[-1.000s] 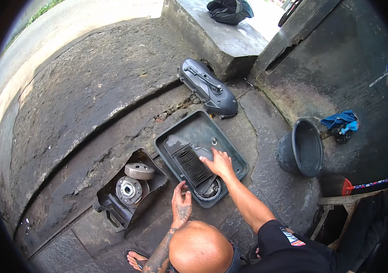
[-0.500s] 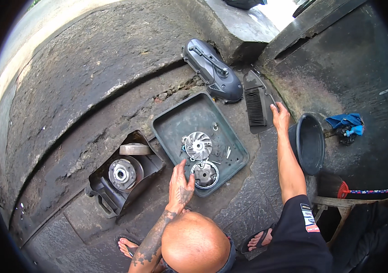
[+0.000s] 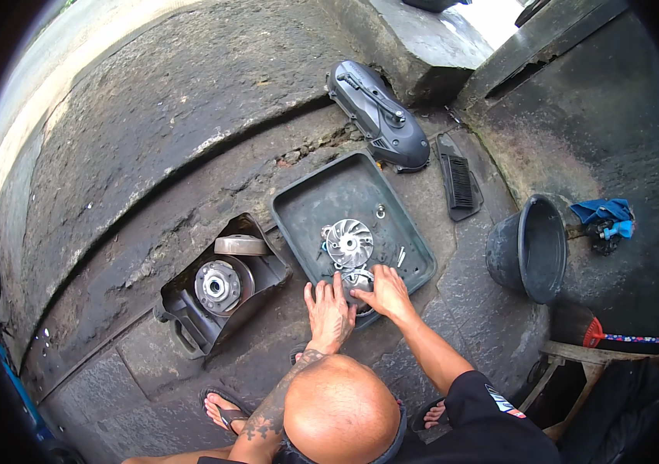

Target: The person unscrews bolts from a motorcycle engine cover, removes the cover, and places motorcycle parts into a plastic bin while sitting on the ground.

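Observation:
A round silver variator part (image 3: 358, 284) lies in the near end of a dark green tray (image 3: 310, 189), partly covered by my hands. My right hand (image 3: 388, 295) closes on its right side, thumb over the top and fingers at the rim. At the left edge, my left hand (image 3: 330, 313) has its fingers apart, fingertips at or touching the part. Just beyond it in the tray sits a finned metal fan disc (image 3: 349, 243). A small ring-shaped piece (image 3: 380, 211) and a short pale pin (image 3: 401, 256) lie to the right of the disc.
Left of the tray, an open black housing (image 3: 190, 329) holds a clutch assembly (image 3: 218, 286) and a clutch bell (image 3: 240, 245). A grey crankcase cover (image 3: 383, 120) and a black slotted panel (image 3: 461, 182) lie beyond. A bucket (image 3: 527, 247), blue cloth (image 3: 600, 210) and wooden stool (image 3: 577, 356) stand right.
My right hand has let go of the black slotted panel, which now lies flatter on the ground, and has moved left to the round part. My left hand has stayed beside it. The view has shifted slightly.

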{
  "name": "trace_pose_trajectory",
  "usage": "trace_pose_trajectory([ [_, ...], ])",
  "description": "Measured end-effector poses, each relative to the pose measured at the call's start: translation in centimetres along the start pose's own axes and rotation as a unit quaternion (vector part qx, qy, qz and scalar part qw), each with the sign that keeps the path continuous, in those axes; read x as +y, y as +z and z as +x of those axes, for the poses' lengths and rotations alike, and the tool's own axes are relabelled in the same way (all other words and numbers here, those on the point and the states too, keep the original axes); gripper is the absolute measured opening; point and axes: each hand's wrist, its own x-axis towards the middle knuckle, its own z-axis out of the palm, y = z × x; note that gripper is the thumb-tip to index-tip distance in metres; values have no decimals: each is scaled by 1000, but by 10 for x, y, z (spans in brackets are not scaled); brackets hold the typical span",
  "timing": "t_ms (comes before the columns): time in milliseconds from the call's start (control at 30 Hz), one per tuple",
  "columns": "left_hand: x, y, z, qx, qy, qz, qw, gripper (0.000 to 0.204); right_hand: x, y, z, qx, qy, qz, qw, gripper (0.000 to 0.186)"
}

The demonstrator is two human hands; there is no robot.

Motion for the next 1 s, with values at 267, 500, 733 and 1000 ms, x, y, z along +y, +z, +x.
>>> trace_pose_trajectory([
  [267,-12,-7,-9,36,17,-139,990,79,16,0,-9,-14,38,221,975,62],
  [500,-42,-82,-21,296,-36,-231,926,44,-31,-25,2,-20,-52,459,887,47],
  [733,-100,-115,-18,410,-126,-202,880,40,-172,-29,51,25,-259,192,946,45],
  [1000,-128,-109,-18,381,-133,-180,897,36,-190,28,37,180,-343,-34,921,29],
])
